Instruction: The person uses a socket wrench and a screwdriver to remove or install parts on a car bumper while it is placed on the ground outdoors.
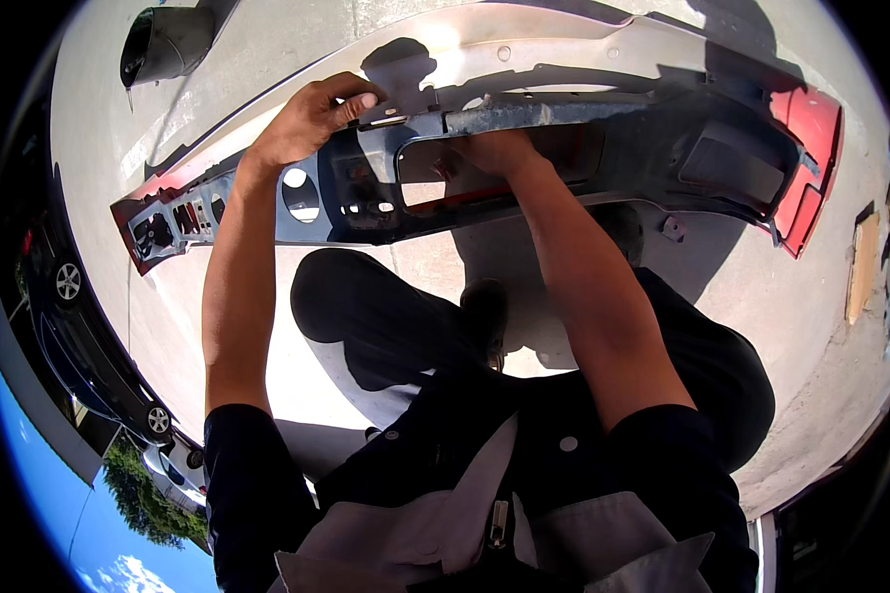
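A long car bumper [366, 163] lies across the ground in front of my knees, its dark, hollow inner side facing me and red paint showing at both ends. At its upper edge, left of the middle, my left hand [311, 121] is closed, with thumb and fingers curled together; what they hold, if anything, is too small to make out. My right hand [499, 150] reaches into the large rectangular opening right of the middle, under the bumper's upper lip. The lip and shadow hide most of its fingers.
At the upper left a dark, hollow container [173, 44] lies on the concrete. A small pale object [673, 228] sits on the ground below the bumper's right half. Flat cardboard [863, 265] lies at the far right. Parked cars [94, 326] stand at the left.
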`<state>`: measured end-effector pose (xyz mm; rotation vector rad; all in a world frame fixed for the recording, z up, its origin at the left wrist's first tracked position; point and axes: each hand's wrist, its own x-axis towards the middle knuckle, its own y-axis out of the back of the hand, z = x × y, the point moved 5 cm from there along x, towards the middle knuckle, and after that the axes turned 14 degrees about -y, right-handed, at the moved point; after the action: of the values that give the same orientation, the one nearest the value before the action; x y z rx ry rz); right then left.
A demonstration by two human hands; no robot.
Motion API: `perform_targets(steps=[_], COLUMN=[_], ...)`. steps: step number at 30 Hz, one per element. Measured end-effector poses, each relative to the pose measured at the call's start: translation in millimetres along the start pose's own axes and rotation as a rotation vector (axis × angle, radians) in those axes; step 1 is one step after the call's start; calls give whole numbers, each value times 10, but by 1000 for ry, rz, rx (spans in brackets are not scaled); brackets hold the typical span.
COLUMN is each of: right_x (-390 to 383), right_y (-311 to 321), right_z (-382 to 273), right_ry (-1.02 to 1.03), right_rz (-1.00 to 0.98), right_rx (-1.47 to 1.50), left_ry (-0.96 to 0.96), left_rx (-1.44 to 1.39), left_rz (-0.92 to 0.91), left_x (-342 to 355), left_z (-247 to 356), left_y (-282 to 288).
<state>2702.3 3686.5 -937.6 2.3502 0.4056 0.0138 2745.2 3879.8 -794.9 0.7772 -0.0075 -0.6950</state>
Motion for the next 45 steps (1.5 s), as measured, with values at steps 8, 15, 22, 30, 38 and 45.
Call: perform_targets(steps=[8, 15, 22, 30, 38, 45], right_x=[-9, -1, 9, -27, 13, 38], right_y=[224, 168, 332, 241, 201, 181], right_z=[38, 51, -12, 57, 28, 1], right_ry=[-307, -291, -493, -424, -387, -288], right_rz=[-274, -229, -668, -419, -400, -56], right_rx=[44, 24, 167, 167, 206, 208], left_ry=[134, 248, 168, 188, 304, 243], left_rx=[-367, -300, -410, -391, -298, -314], left_rz=[-334, -268, -135, -139, -210, -213], left_x=[346, 297, 279, 325, 274, 220], left_z=[-85, -255, -136, -127, -294, -362], left_y=[-232, -277, -271, -333, -282, -290])
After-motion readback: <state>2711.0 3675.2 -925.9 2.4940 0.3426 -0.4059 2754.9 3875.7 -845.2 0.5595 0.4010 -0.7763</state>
